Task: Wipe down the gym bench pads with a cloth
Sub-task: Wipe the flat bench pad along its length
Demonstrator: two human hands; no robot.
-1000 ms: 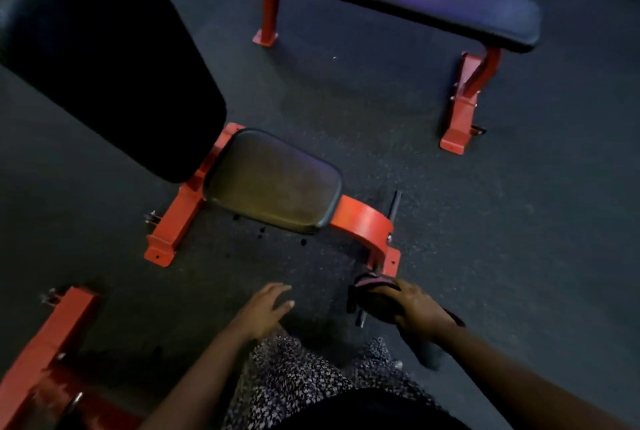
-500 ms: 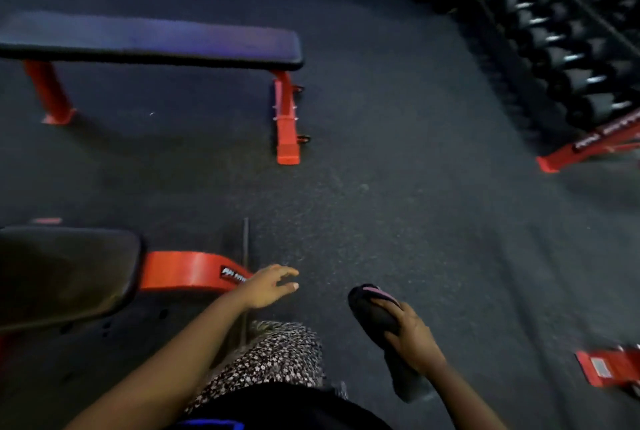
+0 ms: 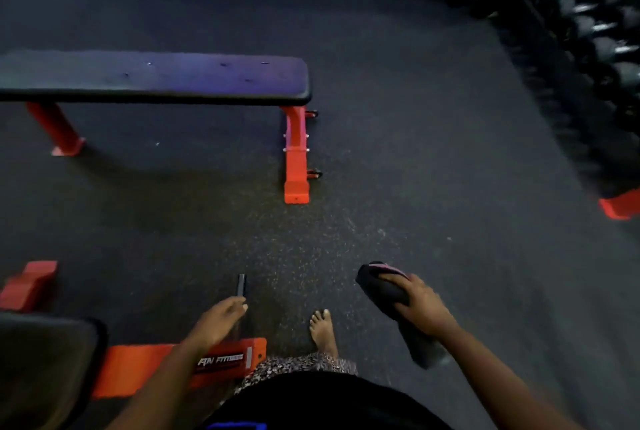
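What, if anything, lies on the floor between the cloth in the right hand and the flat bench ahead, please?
In the head view, only bare dark floor lies between the cloth held in the right hand and the flat bench; nothing stands there.

A gym: a flat padded bench (image 3: pixel 152 78) on red legs, speckled rubber floor (image 3: pixel 398 187), and a dumbbell rack (image 3: pixel 585 31) beyond the right hand (image 3: pixel 420 305).

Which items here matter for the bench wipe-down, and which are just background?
Job:
- dark cloth, gripped in the right hand
- flat bench pad
- near seat pad, lower left
- left hand, holding nothing

Background:
- dumbbell rack, blurred
- rubber floor
- bare foot
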